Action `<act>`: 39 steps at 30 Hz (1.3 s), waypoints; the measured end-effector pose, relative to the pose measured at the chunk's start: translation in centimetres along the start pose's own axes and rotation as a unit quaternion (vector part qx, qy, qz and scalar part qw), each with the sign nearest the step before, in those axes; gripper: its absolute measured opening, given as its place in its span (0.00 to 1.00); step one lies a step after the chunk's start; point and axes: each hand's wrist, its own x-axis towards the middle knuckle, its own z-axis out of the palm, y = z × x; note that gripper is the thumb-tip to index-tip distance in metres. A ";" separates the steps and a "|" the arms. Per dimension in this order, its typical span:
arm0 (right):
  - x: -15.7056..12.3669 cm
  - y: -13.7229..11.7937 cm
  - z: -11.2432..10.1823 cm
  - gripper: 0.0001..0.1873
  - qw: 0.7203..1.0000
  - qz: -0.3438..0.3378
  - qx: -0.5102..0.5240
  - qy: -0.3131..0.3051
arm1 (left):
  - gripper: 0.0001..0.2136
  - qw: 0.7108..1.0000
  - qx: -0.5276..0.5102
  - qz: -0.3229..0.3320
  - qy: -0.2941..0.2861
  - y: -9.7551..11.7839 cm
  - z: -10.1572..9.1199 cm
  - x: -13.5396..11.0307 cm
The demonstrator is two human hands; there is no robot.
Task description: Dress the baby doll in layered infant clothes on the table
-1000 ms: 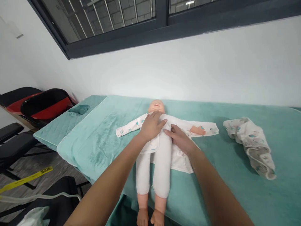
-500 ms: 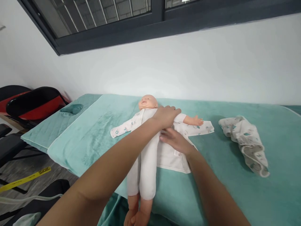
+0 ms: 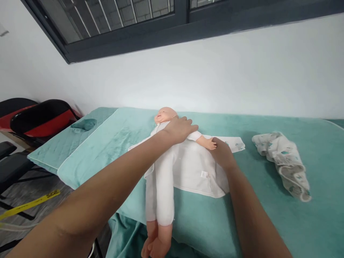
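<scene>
A baby doll (image 3: 161, 186) in white leggings lies on a teal-covered table (image 3: 268, 222), rolled onto its side with its face turned left. My left hand (image 3: 179, 129) curves over the doll's upper shoulder and holds it tilted. An open white printed garment (image 3: 193, 168) is spread under and behind the doll. One of its sleeves (image 3: 234, 144) reaches out to the right. My right hand (image 3: 221, 154) rests on the garment just below the doll's bare hand (image 3: 210, 144), fingers curled into the cloth.
A crumpled printed cloth (image 3: 287, 161) lies at the right of the table. A small folded teal cloth (image 3: 82, 124) sits at the far left corner. Black and red chairs (image 3: 40, 118) stand to the left. Yellow tape (image 3: 29, 204) lies on the floor. A white wall is behind.
The doll has been rolled from its back onto its side, facing left. My left hand moved from its chest to its shoulder. My right hand slid right, toward the sleeve.
</scene>
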 end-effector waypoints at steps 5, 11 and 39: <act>-0.1 -1.2 -0.9 0.15 0.988 0.054 0.091 0.108 | 0.19 0.998 0.012 -0.028 -0.048 -0.2 -0.5 0.3; -0.8 -2.6 -1.5 0.19 0.937 0.091 0.334 0.047 | 0.17 0.994 -0.036 -0.079 -0.064 0.8 0.3 1.9; -4.0 -5.0 0.3 0.30 0.774 -0.029 0.336 -0.536 | 0.11 0.765 -0.487 -0.319 0.275 0.2 8.1 -7.2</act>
